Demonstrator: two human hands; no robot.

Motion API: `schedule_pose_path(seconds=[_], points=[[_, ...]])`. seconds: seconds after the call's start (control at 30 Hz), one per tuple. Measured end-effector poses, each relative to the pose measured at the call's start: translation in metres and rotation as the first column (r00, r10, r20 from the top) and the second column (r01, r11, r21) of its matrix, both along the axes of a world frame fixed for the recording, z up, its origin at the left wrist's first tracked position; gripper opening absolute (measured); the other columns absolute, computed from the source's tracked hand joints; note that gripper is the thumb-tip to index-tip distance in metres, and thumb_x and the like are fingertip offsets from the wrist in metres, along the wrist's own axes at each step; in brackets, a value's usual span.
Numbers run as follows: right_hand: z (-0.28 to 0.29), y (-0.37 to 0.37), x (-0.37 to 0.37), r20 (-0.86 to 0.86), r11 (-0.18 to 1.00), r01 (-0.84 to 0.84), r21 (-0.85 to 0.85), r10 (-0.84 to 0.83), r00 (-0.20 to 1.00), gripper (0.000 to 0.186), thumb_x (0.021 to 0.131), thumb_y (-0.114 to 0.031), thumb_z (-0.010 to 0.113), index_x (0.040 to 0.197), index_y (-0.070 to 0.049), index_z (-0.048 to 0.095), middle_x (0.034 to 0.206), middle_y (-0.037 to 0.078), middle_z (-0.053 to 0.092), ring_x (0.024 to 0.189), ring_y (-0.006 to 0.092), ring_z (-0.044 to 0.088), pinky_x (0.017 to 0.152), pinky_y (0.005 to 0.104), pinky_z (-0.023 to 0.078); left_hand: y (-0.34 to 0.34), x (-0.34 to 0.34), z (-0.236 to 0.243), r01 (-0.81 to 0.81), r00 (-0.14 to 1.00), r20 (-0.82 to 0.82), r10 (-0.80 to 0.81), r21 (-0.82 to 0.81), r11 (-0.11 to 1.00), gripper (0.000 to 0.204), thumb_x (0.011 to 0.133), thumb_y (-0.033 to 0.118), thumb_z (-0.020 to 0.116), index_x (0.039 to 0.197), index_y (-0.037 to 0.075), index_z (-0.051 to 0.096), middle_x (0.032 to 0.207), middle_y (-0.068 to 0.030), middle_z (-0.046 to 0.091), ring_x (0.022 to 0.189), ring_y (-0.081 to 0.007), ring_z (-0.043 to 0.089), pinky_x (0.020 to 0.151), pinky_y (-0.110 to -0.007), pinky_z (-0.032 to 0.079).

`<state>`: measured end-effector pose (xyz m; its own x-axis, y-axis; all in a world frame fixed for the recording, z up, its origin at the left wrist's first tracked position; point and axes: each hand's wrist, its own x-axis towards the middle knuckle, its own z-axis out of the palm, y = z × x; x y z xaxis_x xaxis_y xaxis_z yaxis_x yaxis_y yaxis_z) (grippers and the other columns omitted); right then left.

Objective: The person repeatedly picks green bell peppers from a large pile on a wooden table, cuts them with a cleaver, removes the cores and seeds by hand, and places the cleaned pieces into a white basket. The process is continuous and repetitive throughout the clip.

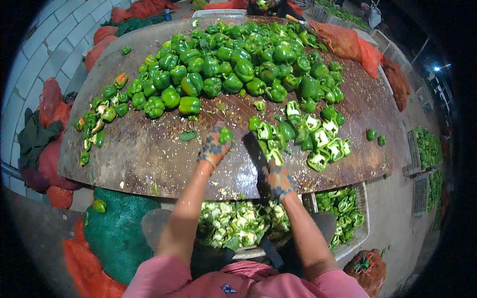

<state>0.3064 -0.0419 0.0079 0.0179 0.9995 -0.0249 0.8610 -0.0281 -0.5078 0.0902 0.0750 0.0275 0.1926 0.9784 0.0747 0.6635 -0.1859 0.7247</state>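
Note:
My left hand [213, 148], in a speckled work glove, is closed around a small green bell pepper [226, 134] just above the brown table [144, 149]. My right hand [278, 180], gloved the same way, grips the handle of a broad dark knife [254, 150] whose blade points away from me, close to the right of the left hand. A large heap of whole green peppers [233, 64] fills the far half of the table. Right of the knife lies a pile of cut pepper halves [308, 134] with pale insides showing.
Below the table's near edge stand a basin of pale pepper cores [233, 223] and a white crate of cut peppers [348, 208]. A green mesh sack [117, 228] and red mesh sacks [47, 149] lie left. More crates of peppers [427, 149] stand on the floor right.

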Motion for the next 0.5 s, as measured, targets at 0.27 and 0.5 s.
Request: schedule_pose_path(seconds=[0.27, 0.5], points=[[0.086, 0.021, -0.052, 0.077, 0.991, -0.106, 0.085, 0.100, 0.992, 0.014, 0.082, -0.015, 0.049, 0.087, -0.002, 0.054, 0.066, 0.017, 0.059, 0.061, 0.0316, 0.061, 0.051, 0.0412, 0.046, -0.049, 0.010, -0.043, -0.175, 0.933, 0.319, 0.168, -0.006, 0.985, 0.058, 0.078, 0.021, 0.058, 0.127, 0.001, 0.035, 0.112, -0.0249, 0.052, 0.101, -0.0372, 0.052, 0.085, -0.038, 0.043], [0.031, 0.027, -0.052, -0.295, 0.996, 0.077, -0.038, -0.085, 0.952, 0.036, 0.084, -0.033, 0.053, 0.100, 0.000, 0.053, 0.081, 0.021, 0.061, 0.076, 0.0362, 0.059, 0.066, 0.0418, 0.046, -0.041, 0.021, -0.019, -0.260, 0.962, 0.160, 0.222, 0.284, 0.923, 0.060, 0.079, 0.017, 0.049, 0.132, 0.000, 0.029, 0.134, -0.0250, 0.031, 0.119, -0.0399, 0.037, 0.098, -0.038, 0.032]])
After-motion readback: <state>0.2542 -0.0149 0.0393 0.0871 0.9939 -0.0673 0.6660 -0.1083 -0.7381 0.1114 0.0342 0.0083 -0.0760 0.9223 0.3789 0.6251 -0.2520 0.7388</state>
